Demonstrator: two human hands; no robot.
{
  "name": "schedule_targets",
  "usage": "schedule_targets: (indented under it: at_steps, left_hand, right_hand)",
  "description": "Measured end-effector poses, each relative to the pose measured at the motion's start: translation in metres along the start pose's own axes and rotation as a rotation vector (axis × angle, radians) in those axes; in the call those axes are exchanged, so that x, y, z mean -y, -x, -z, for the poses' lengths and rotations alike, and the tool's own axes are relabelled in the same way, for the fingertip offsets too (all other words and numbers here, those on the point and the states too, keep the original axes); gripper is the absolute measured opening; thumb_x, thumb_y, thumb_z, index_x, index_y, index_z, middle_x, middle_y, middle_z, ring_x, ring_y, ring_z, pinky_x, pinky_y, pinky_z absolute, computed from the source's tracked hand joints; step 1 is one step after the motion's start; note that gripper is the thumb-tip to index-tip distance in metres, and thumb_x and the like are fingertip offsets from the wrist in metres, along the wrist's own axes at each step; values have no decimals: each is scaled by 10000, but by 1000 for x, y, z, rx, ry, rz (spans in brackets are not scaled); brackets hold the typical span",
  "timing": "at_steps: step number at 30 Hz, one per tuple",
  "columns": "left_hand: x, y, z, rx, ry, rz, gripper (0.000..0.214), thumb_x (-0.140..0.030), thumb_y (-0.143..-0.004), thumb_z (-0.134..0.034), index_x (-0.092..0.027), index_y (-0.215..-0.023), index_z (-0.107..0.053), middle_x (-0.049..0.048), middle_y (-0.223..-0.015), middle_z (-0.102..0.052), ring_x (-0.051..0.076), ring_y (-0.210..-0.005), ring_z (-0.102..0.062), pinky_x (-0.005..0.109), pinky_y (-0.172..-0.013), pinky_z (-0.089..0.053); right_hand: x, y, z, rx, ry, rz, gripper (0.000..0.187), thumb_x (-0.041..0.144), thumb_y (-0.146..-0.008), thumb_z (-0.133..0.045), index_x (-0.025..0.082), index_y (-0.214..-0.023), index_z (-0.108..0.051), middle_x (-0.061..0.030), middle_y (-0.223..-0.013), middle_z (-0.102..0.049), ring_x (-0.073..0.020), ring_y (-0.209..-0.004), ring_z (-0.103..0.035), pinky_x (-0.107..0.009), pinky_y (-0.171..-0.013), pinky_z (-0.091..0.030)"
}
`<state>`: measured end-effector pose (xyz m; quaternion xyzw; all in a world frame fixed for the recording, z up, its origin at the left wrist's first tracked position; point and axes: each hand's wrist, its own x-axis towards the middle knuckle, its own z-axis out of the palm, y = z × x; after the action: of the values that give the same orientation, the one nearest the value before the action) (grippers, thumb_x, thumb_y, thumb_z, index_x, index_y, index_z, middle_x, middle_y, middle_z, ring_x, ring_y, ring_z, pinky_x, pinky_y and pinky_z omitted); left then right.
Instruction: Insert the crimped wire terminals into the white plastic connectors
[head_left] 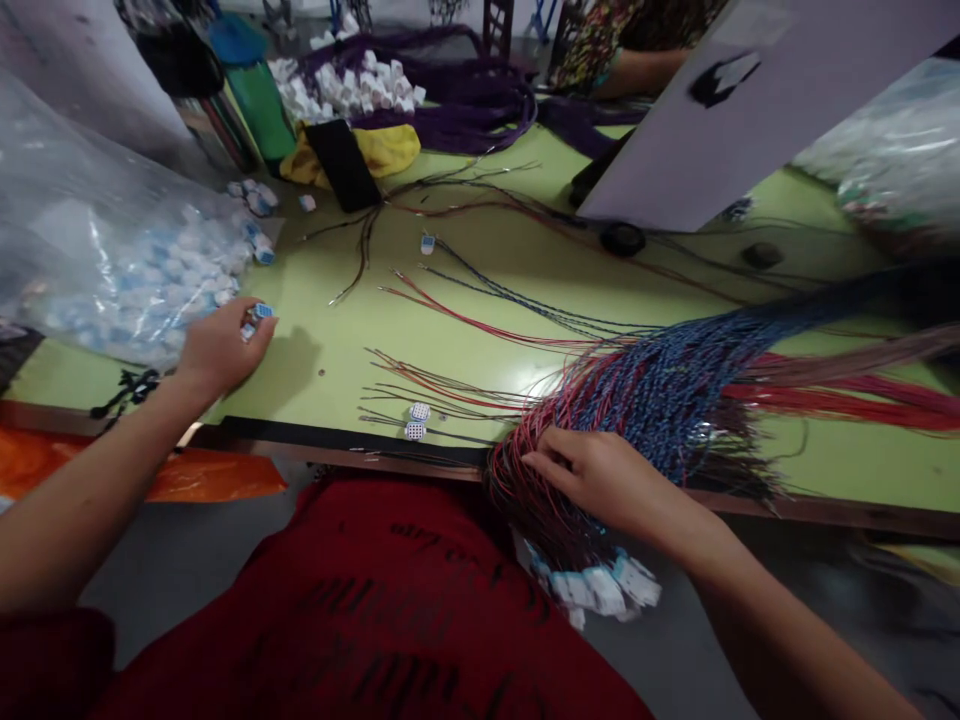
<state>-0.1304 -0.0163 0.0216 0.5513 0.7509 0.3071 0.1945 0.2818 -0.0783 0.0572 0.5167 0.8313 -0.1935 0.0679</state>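
Head cam, hands at the green table point(322, 330)
Left hand point(221, 350) has its fingers pinched on a connector point(262, 312) (bag point(112, 270) sits just past the fingertips); right hand point(600, 478) lies with loose, apart fingers on the wire bundle point(675, 390).

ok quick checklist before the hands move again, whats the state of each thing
1. Grip: left hand pinches a connector, ok.
2. Supply: bag of connectors lies beside that hand, its mouth spilling onto the table, ok.
3. Wires: right hand rests on the wire bundle, no single wire picked out, not ok.
4. Overhang: the bundle's plugged ends hang off the table edge, not ok.
5. Strays: two loose connectors sit near the front edge, ok.
6. Held connector's facing: cannot tell.
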Motion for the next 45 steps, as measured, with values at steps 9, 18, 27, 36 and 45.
schedule_targets:
  at_steps: [9,18,27,36,45]
  left_hand:
    - [-49,-1,-16,364,861,434,325,-195,-924,-262,-158,-762,-541,-2,-582,-413,76,-436,-336,161,-365,-280]
    - [-52,68,-48,411,1179,569,75,-179,-834,-584,-123,-842,-632,44,-771,-628,40,-467,-438,132,-325,-281]
    - [-13,55,-29,-11,-252,-110,391,-413,-880,-545,-187,-1197,-576,117,-1169,-626,350,-1132,-553,437,-897,-392]
    - [29,23,-23,15,-299,-184,419,-446,-902,-473,-218,-1246,-543,116,-1238,-594,415,-1287,-376,524,-915,-277]
    - [-15,56,-17,-116,518,201,60,-289,-778,-554,-253,-826,-559,5,-663,-579,175,-592,-530,357,-537,-364]
  right_hand:
    - [-1,2,2,56,4,-20,256,293,-929,-479,194,-720,-591,-21,-621,-659,-165,-544,-625,-254,-529,-344]
    - [29,-16,0,-125,-150,226,188,164,-892,-479,155,-840,-659,-81,-804,-682,-186,-781,-620,-287,-740,-461]
    - [47,-51,-20,29,-103,223,165,152,-880,-498,144,-821,-651,-98,-820,-647,-197,-800,-579,-306,-732,-419]
    - [65,-65,-27,74,-161,136,467,340,-877,-580,117,-1274,-476,-103,-911,-687,-217,-775,-617,-298,-654,-402]
    - [84,-81,-35,66,34,165,580,501,-912,-484,104,-1333,-453,-133,-855,-731,-240,-706,-636,-300,-565,-312]
